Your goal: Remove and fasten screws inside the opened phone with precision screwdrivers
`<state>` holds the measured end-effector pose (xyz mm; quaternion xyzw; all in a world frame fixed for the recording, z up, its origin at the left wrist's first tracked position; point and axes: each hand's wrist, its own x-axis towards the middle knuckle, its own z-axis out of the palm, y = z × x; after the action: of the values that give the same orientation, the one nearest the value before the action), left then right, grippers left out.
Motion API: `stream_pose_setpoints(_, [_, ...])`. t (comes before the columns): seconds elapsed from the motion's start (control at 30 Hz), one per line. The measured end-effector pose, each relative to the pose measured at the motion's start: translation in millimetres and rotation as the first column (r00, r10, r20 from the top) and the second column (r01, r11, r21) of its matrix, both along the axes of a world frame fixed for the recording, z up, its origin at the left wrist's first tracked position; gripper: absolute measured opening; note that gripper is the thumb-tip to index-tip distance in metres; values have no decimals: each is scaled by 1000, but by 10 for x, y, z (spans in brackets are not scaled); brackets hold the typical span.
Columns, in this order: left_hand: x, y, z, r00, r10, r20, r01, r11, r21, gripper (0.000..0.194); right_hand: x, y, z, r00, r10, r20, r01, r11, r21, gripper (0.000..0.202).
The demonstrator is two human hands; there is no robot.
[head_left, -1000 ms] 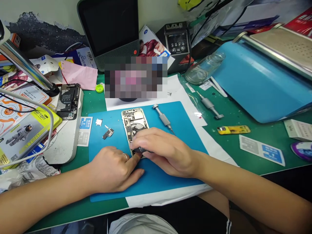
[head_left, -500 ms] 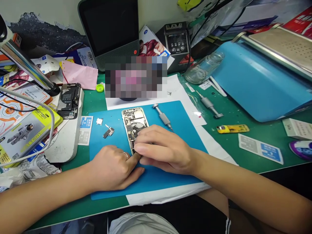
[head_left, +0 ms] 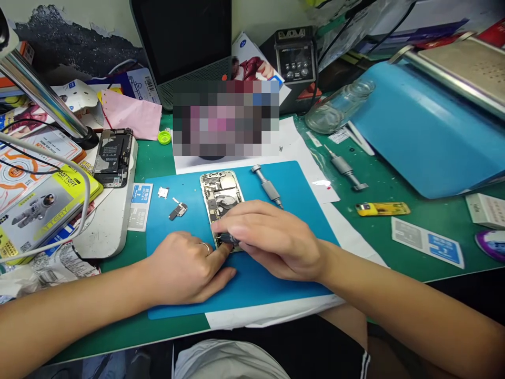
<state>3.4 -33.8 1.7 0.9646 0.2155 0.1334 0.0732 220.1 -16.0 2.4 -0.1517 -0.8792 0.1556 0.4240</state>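
An opened smartphone [head_left: 225,190] lies on the blue mat [head_left: 177,310], its inner boards and round coil showing. My left hand [head_left: 187,268] rests at its lower end, index finger pressed on the bottom edge, thumb stretched out apart and the other fingers curled. Over the phone's lower half, my right hand [head_left: 276,239] has thumb and fingers drawn together. A small dark part [head_left: 228,238] shows by its fingertips; whether they grip it is hidden. Left of the phone lie a small black phone part [head_left: 178,209] and a silver metal plate [head_left: 163,192]. A grey screwdriver [head_left: 268,187] lies on the right.
A second screwdriver [head_left: 344,168], a yellow cutter-like tool [head_left: 382,209] and a glass jar [head_left: 335,108] lie to the right. Another opened phone [head_left: 113,158] sits on a white stand [head_left: 108,231] at left. A dark-screened display [head_left: 181,42] stands behind.
My right fingers have lifted and shifted slightly, and a dark part now shows beneath them at the phone's lower end. The left hand stays at the phone. The view has shifted a little.
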Motion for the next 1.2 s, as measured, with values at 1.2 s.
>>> stream_pose_setpoints(1.2, [-2,-9,-46,1000,12,29,-12,1000,25,43,-41,-50,9,998,-54,35,53,998,20,40])
